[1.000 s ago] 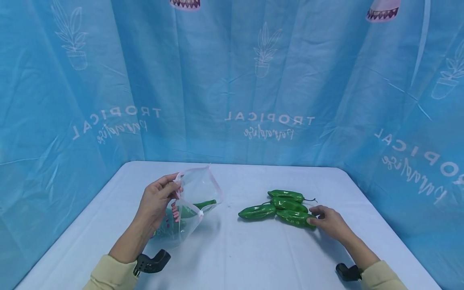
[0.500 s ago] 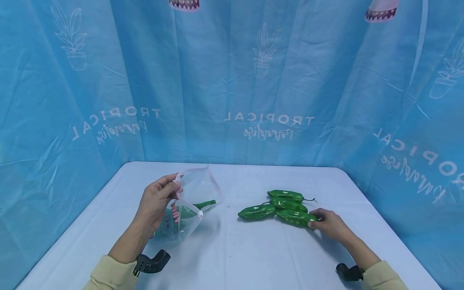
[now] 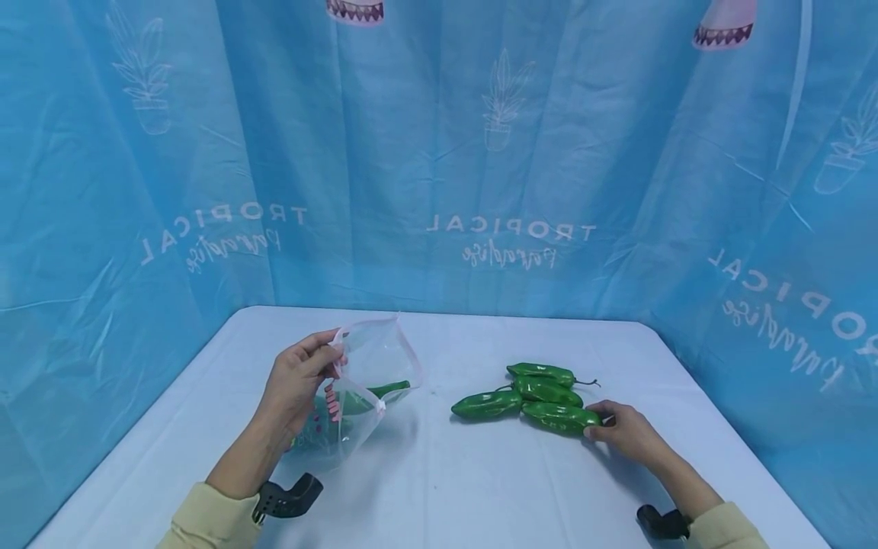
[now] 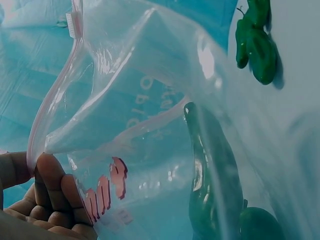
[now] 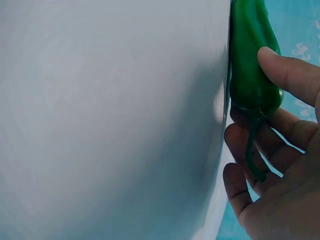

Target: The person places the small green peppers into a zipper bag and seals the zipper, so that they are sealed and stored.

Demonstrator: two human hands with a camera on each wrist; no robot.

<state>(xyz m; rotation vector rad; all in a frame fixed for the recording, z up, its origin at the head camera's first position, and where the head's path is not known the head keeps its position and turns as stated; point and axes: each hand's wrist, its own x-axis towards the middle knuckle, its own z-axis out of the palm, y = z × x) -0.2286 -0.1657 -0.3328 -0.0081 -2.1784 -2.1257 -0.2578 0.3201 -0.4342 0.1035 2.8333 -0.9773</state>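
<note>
Looking at a white table (image 3: 439,488): smooth, rounded at both far corners, cut off by the bottom of the head view. Carries four glossy green peppers (image 3: 547,391), clustered right of centre, lying roughly crosswise. Back to front: far pepper (image 3: 540,372), middle pepper (image 3: 547,391) right in front, then near pepper (image 3: 559,418). Add left pepper (image 3: 484,405), tip pointing left, other end up against the cluster. Also shows a clear bag (image 3: 355,393) at left, with soft shading on the surface beside it; can't confirm contact at the base.
</note>
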